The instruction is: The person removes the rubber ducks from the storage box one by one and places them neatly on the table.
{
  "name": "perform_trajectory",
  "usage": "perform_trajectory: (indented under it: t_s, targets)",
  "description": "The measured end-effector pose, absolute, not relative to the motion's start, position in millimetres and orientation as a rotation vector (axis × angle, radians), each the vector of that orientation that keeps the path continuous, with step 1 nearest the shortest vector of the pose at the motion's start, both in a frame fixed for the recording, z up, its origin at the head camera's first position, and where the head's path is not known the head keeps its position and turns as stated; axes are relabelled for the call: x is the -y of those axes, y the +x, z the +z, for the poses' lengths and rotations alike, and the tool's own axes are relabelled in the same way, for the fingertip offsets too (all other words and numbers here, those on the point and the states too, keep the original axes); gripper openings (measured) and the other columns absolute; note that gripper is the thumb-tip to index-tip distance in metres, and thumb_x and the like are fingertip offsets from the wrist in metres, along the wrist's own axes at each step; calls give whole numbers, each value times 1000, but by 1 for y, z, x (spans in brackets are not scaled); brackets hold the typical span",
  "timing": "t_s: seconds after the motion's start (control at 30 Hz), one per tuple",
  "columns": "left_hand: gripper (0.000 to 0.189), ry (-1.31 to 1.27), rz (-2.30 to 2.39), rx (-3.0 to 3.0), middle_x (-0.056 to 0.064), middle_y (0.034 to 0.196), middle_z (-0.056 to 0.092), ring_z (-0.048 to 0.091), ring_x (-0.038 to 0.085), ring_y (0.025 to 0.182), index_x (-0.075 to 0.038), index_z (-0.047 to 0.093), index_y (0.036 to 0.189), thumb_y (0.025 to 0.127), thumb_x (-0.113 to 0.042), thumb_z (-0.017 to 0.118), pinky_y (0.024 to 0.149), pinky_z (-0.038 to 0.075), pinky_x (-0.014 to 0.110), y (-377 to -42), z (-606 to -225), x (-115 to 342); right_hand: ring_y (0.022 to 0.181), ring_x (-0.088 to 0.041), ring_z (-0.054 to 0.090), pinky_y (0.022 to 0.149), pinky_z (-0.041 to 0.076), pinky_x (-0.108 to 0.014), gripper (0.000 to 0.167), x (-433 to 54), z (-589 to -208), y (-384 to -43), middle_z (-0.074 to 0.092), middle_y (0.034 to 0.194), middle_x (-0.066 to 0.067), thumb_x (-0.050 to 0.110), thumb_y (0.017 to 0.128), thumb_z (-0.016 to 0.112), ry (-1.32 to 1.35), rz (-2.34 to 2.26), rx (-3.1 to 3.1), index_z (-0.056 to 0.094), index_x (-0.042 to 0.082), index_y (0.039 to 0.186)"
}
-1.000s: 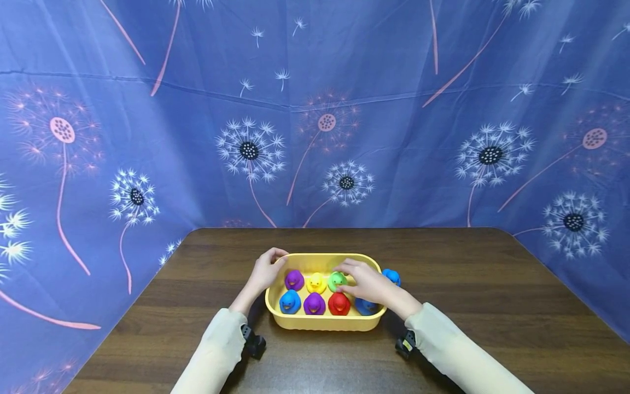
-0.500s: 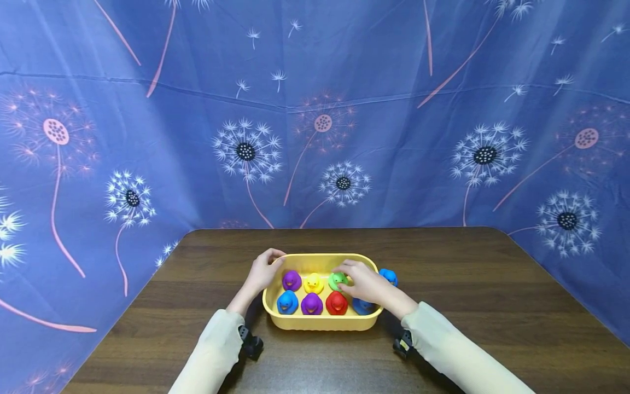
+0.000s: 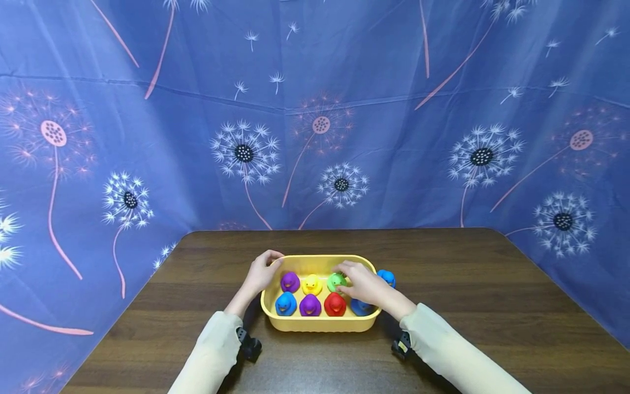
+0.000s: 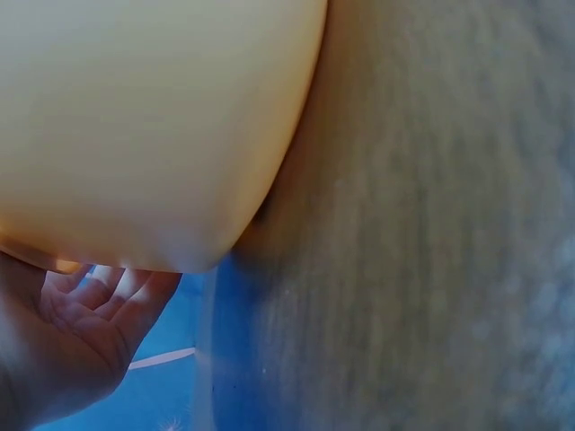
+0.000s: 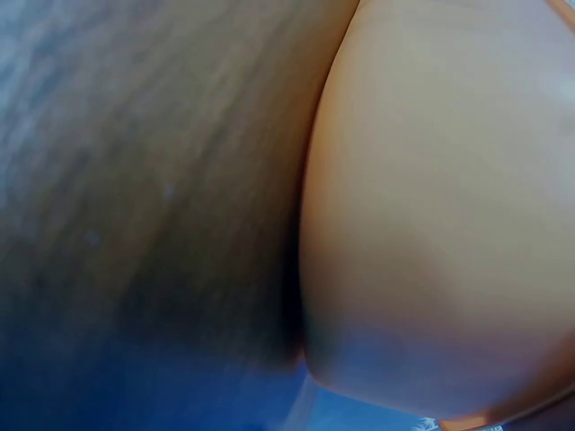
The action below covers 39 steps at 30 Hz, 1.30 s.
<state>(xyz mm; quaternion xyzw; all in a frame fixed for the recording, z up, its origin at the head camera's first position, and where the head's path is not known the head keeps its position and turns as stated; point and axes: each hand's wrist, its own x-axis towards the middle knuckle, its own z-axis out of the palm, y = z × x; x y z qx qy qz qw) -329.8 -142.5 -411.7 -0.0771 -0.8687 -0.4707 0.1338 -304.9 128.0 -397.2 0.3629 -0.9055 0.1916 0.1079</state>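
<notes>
A yellow plastic tub [image 3: 322,325] stands on the table with rubber ducks in it. Along its back row are a purple duck [image 3: 290,282], a yellow duck [image 3: 311,284] and a green duck [image 3: 336,282]. In front sit a blue duck [image 3: 285,305], a purple duck [image 3: 310,306], a red duck [image 3: 334,305] and another blue duck [image 3: 361,308], partly under the right arm. My left hand [image 3: 261,273] grips the tub's left end; the left wrist view shows its fingers against the outer wall. My right hand [image 3: 363,280] reaches over the right rim, finger and thumb around the green duck.
Outside the tub, just past its right end, another blue duck [image 3: 386,277] sits on the brown wooden table [image 3: 472,306]. Behind the table hangs a blue cloth [image 3: 403,164] with dandelion prints.
The whole head view has drifted slightly, shifting the scene a little to the left. Both hands and the ducks keep their places relative to the tub.
</notes>
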Motion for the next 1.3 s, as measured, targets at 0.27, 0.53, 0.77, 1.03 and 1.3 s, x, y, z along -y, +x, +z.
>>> perform_trajectory:
  t_s: [0.27,0.53,0.77,1.03,1.3]
  targets:
    - [15,-222,-1381,2515,14,92,69,57,19,82,-3,65,100,90,-13,60,72,42,28,-330,-414,145,84,-18,62,76,52,-29,28,-128,-400,-305,64,92,-6,12,78,75,1099,572,2620,65,2,102]
    - [15,-233,-1354,2522,13,96,69,59,23,90,-4,65,100,90,-13,60,78,44,32,-331,-412,145,84,-18,61,76,53,-30,32,-127,-397,-306,65,94,-7,15,78,75,1075,624,2635,65,1,105]
    - [14,-255,-1345,2516,12,91,69,57,20,83,-3,65,99,89,-13,60,74,42,30,-330,-412,144,85,-18,61,77,52,-29,33,-129,-394,-306,65,98,-7,16,79,74,1071,630,2633,65,1,108]
    - [14,-248,-1366,2514,13,89,69,56,17,79,-3,65,99,90,-12,60,70,42,28,-330,-412,143,91,-20,62,81,51,-33,36,-132,-389,-304,65,105,-8,20,80,73,1068,616,2604,65,4,111]
    - [14,-239,-1352,2519,12,89,69,55,17,78,-4,65,99,90,-13,60,70,42,28,-330,-412,143,87,-19,63,78,52,-31,37,-141,-384,-302,65,101,-7,18,79,75,1132,662,2503,65,2,111]
